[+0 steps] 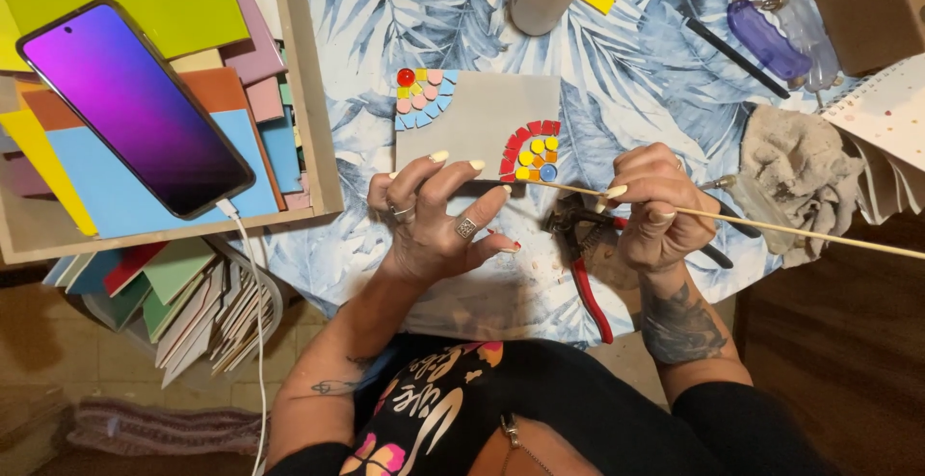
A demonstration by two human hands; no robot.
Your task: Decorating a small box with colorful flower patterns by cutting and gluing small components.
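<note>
Leaf-patterned cloth is covering the round surface [617, 81], crowded with craft supplies. Nearest the wearer, red-handled nippers [583, 269] are lying between the two hands, within easy reach. Left hand [434, 221] is pressing spread fingertips on the near edge of the grey square tile [477, 119], seemingly steadying it, its grip wide and holding nothing. Right hand [655, 206] is pinching a thin wooden stick [771, 225] in a narrow grip, the tip reaching toward the red, yellow and blue mosaic arc [532, 153] on the tile's right edge, apparently nudging a piece. A second arc [422, 98] of pink, blue and yellow pieces is sitting at the tile's far left corner. Left of it, a wooden tray [313, 119] is holding coloured sheets, with a phone [135, 105] lying across them, cable attached. Farther right, a crumpled rag [800, 172] and bottles [776, 33] are resting.
</note>
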